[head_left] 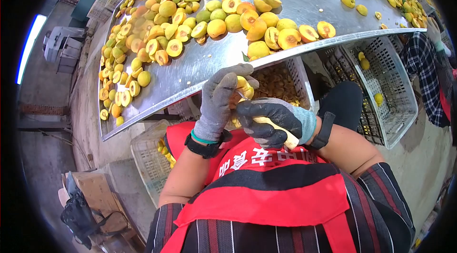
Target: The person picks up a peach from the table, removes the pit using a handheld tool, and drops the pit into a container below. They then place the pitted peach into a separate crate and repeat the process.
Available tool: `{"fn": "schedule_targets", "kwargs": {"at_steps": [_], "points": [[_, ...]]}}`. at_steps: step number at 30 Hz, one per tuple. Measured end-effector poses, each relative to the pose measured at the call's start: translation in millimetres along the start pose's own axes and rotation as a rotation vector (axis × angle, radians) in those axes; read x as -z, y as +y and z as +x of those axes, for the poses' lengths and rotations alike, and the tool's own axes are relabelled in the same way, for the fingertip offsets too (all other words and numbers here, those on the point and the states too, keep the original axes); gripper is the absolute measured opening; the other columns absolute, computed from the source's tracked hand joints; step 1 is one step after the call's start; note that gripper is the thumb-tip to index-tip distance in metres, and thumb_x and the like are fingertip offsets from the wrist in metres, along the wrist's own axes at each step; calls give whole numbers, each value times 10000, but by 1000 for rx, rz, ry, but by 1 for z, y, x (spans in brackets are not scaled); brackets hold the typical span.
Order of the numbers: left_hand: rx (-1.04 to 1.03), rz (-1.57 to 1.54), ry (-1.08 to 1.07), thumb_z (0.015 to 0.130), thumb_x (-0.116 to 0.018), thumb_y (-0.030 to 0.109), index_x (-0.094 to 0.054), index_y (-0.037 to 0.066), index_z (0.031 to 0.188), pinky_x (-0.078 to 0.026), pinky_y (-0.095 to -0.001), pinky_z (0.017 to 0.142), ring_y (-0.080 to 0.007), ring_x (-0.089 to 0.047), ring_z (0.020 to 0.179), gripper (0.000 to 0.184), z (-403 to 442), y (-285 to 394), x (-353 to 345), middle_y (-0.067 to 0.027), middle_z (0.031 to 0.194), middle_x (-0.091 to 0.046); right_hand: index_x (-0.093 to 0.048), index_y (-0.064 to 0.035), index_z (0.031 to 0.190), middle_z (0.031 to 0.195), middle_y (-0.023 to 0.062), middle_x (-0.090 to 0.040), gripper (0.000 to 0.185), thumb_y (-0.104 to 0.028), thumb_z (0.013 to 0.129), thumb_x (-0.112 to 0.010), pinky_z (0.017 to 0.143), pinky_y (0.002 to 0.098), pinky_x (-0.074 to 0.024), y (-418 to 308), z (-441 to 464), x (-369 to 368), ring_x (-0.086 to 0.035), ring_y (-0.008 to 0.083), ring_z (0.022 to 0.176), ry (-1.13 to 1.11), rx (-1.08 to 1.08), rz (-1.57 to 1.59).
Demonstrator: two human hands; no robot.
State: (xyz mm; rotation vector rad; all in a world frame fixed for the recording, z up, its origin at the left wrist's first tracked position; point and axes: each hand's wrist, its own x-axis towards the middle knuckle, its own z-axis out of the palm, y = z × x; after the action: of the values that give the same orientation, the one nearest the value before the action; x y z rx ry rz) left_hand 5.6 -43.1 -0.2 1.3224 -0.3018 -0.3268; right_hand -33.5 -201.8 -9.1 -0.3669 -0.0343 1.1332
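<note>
My left hand (218, 98), in a grey work glove, holds a yellow peach (244, 86) upright between thumb and fingers, just past the edge of the metal table (200, 60). My right hand (269, 116), in a black-and-grey glove, is wrapped round the pale yellow handle of a small pitting knife (280, 130). The tool's metal end reaches to the peach; its exact shape is partly hidden. Beyond my hands lie many halved yellow-green peaches (289, 39), several with hollow reddish centres.
Under the table edge a white crate (301, 79) contains brownish peach scraps (273, 84). Another white crate (397, 96) stands at right with a few fruits, beside a person in a checked sleeve (421, 72). A crate (145, 160) stands at my left; a cardboard box (95, 196) lies farther off.
</note>
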Motion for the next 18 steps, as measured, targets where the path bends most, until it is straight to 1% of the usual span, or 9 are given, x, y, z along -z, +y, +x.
{"fn": "schedule_targets", "kwargs": {"at_steps": [1,6,10,12,13,15,16,17,18], "points": [[0,-1,-1,915,-466,297,-543,-38,1106,-477,-279,769,-176,-593,844,393,0,-1,-2,-139,895,-624,-495,-57,847,498,-7,-390,292,-321,944,-417,307,190,-287,1,0,2,-357,71,345,-46,-38,146],[-140,-71,93,933,-439,331,-507,-33,1142,-475,-291,785,-186,-585,878,425,2,-9,-13,-145,930,-615,-506,-70,847,478,13,-395,325,-326,963,-344,290,206,-271,2,2,5,-324,87,289,-152,-17,341],[-116,-101,189,943,-395,386,-490,-15,1150,-491,-314,779,-200,-588,882,461,2,-20,-19,-149,945,-607,-515,-71,852,524,9,-391,305,-345,940,-415,287,187,-277,9,3,8,-347,91,334,-156,52,297],[-18,-242,321,906,-355,535,-450,15,1190,-513,-319,738,-193,-599,835,601,3,-23,-19,-162,948,-614,-515,-62,854,518,19,-399,303,-336,938,-419,282,186,-275,13,3,10,-345,94,327,-227,124,287],[-19,-244,322,906,-355,535,-450,15,1190,-513,-319,738,-193,-599,835,601,6,-21,-19,-162,948,-614,-515,-62,854,518,19,-399,303,-336,938,-419,282,186,-275,12,2,10,-345,94,327,-225,122,286],[66,-572,449,908,-332,541,-453,26,1178,-540,-336,656,-201,-613,762,594,13,-14,-18,-152,931,-615,-510,-58,845,517,29,-412,303,-335,935,-425,279,183,-270,7,-2,10,-343,99,319,-176,187,267],[60,-546,377,909,-327,540,-459,23,1163,-547,-336,564,-213,-617,673,591,10,-16,-4,-146,921,-611,-508,-56,843,519,33,-424,326,-357,933,-419,280,190,-277,6,-2,17,-342,107,309,-191,195,261],[59,-545,378,909,-327,540,-459,23,1163,-547,-336,564,-213,-617,673,591,5,-15,12,-146,921,-611,-511,-61,838,514,35,-429,358,-393,928,-415,281,209,-284,7,-5,21,-348,118,302,-157,182,288],[68,-545,217,907,-332,542,-463,30,1158,-543,-341,626,-234,-607,766,585,-2,-12,29,-156,957,-600,-518,-63,844,514,36,-432,370,-410,922,-418,285,217,-289,6,-6,24,-353,122,301,-121,185,296]]}}
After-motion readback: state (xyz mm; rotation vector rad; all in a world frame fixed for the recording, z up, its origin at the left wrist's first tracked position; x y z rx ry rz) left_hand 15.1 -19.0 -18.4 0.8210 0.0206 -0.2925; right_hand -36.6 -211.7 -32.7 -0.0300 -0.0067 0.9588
